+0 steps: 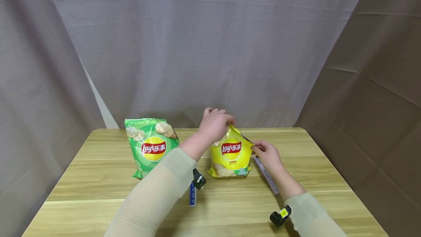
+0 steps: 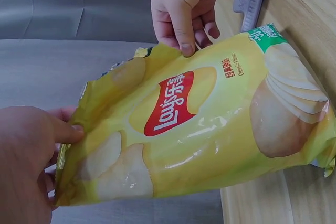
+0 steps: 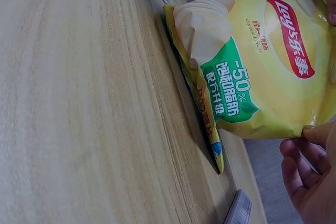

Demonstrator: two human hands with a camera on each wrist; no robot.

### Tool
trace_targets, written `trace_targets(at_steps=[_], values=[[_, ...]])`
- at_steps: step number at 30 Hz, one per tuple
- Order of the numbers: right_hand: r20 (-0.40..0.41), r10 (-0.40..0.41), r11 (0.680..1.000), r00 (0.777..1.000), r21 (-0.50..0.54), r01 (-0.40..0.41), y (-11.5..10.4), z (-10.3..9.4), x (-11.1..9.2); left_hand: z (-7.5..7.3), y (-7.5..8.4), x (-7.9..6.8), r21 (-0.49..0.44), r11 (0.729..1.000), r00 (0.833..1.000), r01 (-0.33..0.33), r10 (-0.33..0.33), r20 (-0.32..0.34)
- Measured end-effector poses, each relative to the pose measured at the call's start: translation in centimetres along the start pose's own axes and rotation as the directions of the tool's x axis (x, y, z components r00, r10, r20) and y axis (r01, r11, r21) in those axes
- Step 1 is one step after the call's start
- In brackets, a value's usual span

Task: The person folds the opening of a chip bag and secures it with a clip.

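Note:
A yellow Lay's chip bag [image 1: 231,162] stands on its bottom edge on the wooden table, held between both hands. My left hand [image 1: 215,124] pinches its top edge; in the left wrist view the thumb lies on the front of the bag's crimped end. With thumb and fingers, my right hand [image 1: 268,156] pinches the bag's right side near the upper corner. Dark edging shows along the bag's upper right. Close by the right hand lies a pale purple sealing clip [image 1: 267,176]. A blue sealing clip [image 1: 192,196] sits partly hidden behind the left wrist's camera.
To the left, a green Lay's chip bag [image 1: 139,149] is partly covered by my left forearm. The wooden table [image 1: 230,207] ends at a grey curtain [image 1: 210,54] behind, with a brown-grey curtain along the right side.

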State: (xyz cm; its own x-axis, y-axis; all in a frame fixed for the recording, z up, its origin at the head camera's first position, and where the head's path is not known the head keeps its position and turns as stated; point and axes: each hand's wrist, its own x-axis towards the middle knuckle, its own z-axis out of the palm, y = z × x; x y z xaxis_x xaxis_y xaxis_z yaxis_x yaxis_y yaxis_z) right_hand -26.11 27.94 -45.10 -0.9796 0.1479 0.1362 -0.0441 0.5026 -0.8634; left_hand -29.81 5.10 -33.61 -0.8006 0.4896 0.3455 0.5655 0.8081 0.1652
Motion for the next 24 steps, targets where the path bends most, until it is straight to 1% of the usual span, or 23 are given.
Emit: trace_targets(at_steps=[5, 10, 13, 17, 19, 24], values=[[-0.001, 0.006, 1.000, 1.000, -0.008, -0.006, -0.04, 0.04, -0.01, -0.13, -0.11, -0.02, -0.015, 1.000, 1.000, 0.005, -0.005, 0.021], [-0.001, 0.005, 1.000, 1.000, -0.011, -0.005, -0.12, 0.02, -0.09, -0.37, 0.03, -0.19, -0.060, 0.997, 0.997, 0.045, -0.041, 0.068], [-0.002, 0.003, 1.000, 1.000, -0.012, -0.004, -0.11, 0.03, -0.13, -0.34, 0.20, -0.27, -0.056, 0.997, 0.996, 0.057, -0.053, 0.072], [-0.006, 0.006, 1.000, 1.000, -0.017, -0.007, -0.11, 0.01, -0.22, -0.07, 0.33, -0.28, -0.033, 0.998, 0.997, 0.056, -0.054, 0.055], [-0.006, 0.010, 1.000, 1.000, -0.017, -0.011, -0.15, -0.02, -0.30, 0.08, 0.30, -0.27, -0.023, 0.997, 0.996, 0.071, -0.069, 0.052], [0.004, -0.003, 1.000, 1.000, -0.006, 0.003, -0.28, -0.15, -0.50, 0.13, -0.03, -0.33, -0.020, 0.989, 0.987, 0.145, -0.143, 0.067]])
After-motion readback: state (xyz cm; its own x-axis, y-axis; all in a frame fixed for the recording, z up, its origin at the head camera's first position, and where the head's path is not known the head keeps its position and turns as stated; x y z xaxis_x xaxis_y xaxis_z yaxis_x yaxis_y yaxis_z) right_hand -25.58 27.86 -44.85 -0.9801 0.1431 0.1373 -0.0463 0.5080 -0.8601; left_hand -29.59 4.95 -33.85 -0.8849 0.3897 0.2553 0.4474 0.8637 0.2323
